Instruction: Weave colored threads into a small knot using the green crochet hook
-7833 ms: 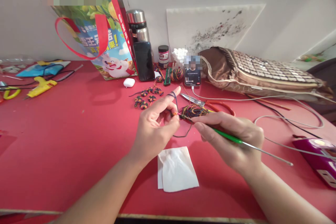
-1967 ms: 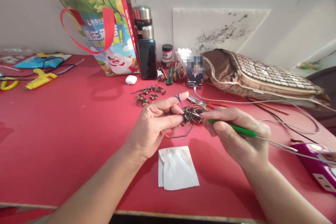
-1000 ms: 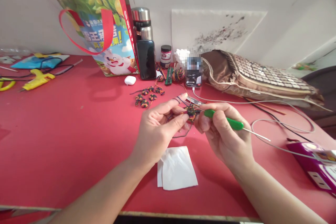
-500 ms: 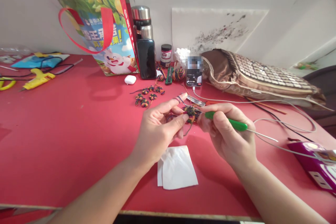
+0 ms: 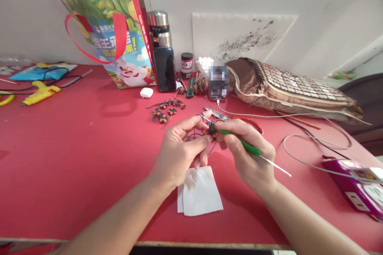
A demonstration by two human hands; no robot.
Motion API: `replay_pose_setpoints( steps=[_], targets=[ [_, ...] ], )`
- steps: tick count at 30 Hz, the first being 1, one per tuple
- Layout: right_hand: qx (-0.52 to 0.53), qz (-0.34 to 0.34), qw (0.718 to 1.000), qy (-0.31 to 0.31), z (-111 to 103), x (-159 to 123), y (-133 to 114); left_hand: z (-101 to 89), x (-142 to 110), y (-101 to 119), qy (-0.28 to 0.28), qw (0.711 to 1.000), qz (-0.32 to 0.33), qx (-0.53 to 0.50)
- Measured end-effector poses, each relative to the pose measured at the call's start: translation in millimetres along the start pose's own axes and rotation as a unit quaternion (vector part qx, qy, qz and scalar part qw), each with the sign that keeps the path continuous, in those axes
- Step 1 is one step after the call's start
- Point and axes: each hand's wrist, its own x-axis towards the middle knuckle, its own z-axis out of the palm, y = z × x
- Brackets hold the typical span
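Note:
Between thumb and fingers, my left hand [image 5: 182, 147] pinches a small dark multicoloured crochet piece [image 5: 212, 129], with yarn running over its raised index finger. A crochet hook [image 5: 251, 148] with a green handle lies in my right hand [image 5: 251, 151], its thin shaft reaching to the crochet piece and its other metal end sticking out to the lower right. Both hands are close together above the red table. Just behind them lie scissors [image 5: 253, 122] with orange-red handles, partly hidden by my right fingers. Several small round crochet pieces [image 5: 163, 118] rest beyond my left hand.
Folded white tissue [image 5: 203, 193] lies below my hands. At the back stand a colourful bag [image 5: 119, 44], a dark phone [image 5: 165, 69], a lit phone [image 5: 218, 87] on a cable and a yarn ball [image 5: 200, 86]. A yellow glue gun [image 5: 40, 92] is left, a purple power strip [image 5: 353, 187] right.
My right hand and the hook have moved left, closer to the crochet piece and my left hand. More of the scissors' handles shows. The whole view has shifted slightly.

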Motion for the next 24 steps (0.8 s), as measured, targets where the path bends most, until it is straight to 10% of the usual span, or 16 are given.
replay_pose_setpoints(
  steps=[12, 24],
  targets=[
    [-0.114, -0.111, 0.987, -0.003, 4.2, -1.1, 6.6, 3.5, 0.2, -7.4, -0.051, 0.992, -0.069, -0.087],
    [-0.120, -0.114, 0.985, 0.043, 12.6, -5.1, 6.8, 9.4, -1.0, -9.8, -0.015, 0.992, 0.005, -0.121]
  ],
)
